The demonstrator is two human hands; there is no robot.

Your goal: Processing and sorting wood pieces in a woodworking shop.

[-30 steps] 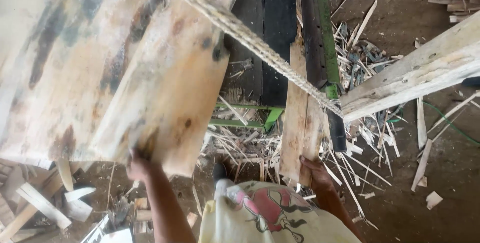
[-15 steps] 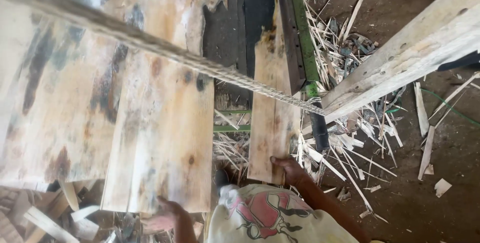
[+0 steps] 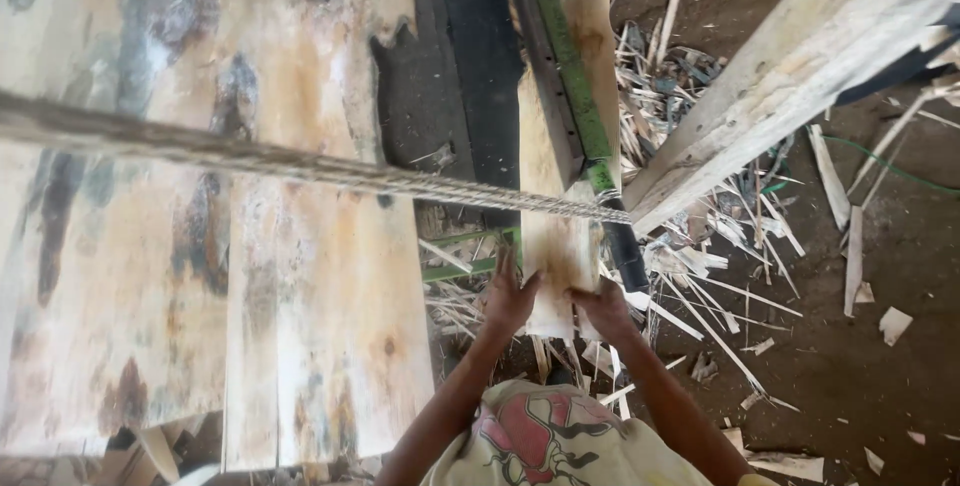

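Both hands grip the near end of a narrow pale plank [image 3: 555, 246], the left hand [image 3: 510, 298] on its left edge, the right hand [image 3: 600, 308] on its lower right corner. The plank runs toward twelve o'clock beside a green rail [image 3: 565, 66]. A taut rope [image 3: 300, 161] crosses over it. Wide stained boards [image 3: 200, 246] lie at nine o'clock; wood offcuts [image 3: 720, 276] litter the floor at three.

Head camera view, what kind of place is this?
Probably a sawmill or rough woodworking yard: both hands grip a narrow plank, wide boards lie alongside, and offcuts litter the dirt floor.
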